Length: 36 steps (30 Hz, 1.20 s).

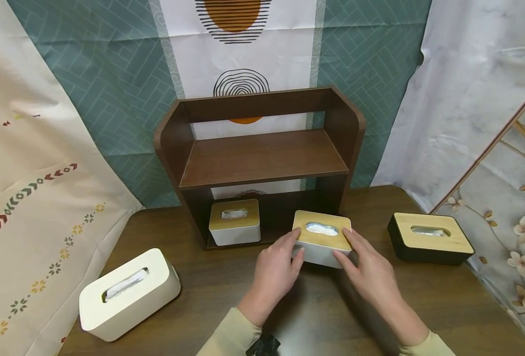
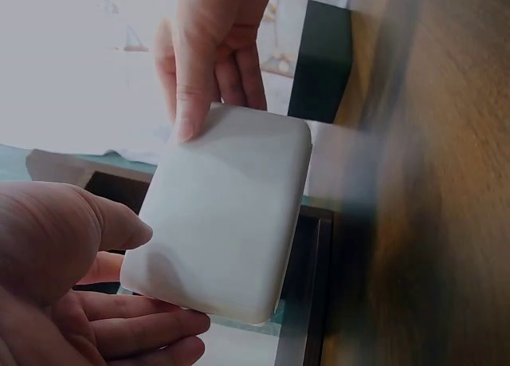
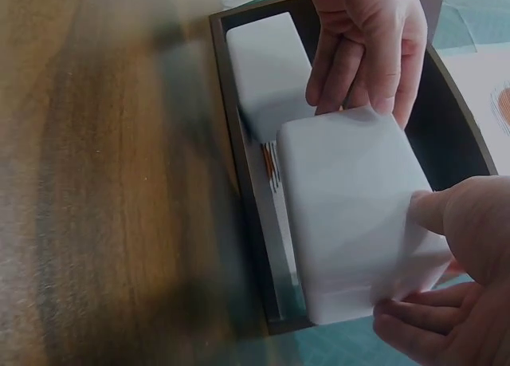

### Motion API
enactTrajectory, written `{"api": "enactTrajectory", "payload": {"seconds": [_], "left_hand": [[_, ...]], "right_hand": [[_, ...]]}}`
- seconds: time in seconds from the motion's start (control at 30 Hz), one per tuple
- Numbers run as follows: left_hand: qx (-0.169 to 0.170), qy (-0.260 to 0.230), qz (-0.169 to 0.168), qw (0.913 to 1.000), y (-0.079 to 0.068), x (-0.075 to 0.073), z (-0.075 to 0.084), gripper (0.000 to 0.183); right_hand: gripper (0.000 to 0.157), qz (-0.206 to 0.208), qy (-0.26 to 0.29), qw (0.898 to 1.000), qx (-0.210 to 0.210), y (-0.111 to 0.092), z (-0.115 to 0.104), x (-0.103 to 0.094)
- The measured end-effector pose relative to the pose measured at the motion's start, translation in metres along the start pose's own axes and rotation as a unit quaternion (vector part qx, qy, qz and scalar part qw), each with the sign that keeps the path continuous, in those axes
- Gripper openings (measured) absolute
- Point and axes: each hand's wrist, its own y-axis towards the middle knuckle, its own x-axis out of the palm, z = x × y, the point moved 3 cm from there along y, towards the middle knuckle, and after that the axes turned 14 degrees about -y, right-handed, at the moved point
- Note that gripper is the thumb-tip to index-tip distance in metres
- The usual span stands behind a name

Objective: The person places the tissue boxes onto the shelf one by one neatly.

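Observation:
Both hands grip a white tissue box (image 1: 321, 242) with a light wood lid and an oval slot, tissue showing inside. My left hand (image 1: 277, 267) holds its left end, thumb on the near face and fingers round the side. My right hand (image 1: 369, 269) grips the right end in the same way. The box is at the front of the shelf's lower opening, on the right. Another white tissue box (image 1: 236, 232) with a wood lid stands in the lower level of the brown shelf (image 1: 262, 153), to the left.
A long cream tissue box (image 1: 129, 296) lies on the table (image 1: 218, 306) at the left. At the right stands a black tissue box (image 1: 429, 240) with a wood lid. Patterned cloth (image 1: 107, 74) hangs behind the shelf, with more cloth along both sides.

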Motion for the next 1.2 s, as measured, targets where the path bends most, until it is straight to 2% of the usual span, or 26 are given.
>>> {"api": "enactTrajectory", "payload": {"seconds": [0.43,1.0,1.2], "left_hand": [[-0.012,-0.006,0.022,0.9997,0.003,-0.004,-0.01,0.05],[-0.023,0.0,0.039,0.999,0.007,-0.002,-0.023,0.051],[-0.017,-0.003,0.047,0.9987,0.008,0.0,-0.028,0.051]], "right_hand": [[0.064,-0.043,0.018,0.999,0.01,0.02,-0.002,0.011],[0.069,-0.058,0.037,0.998,0.003,0.042,-0.001,0.034],[0.069,-0.057,0.045,0.997,-0.004,0.05,0.0,0.043]]}}
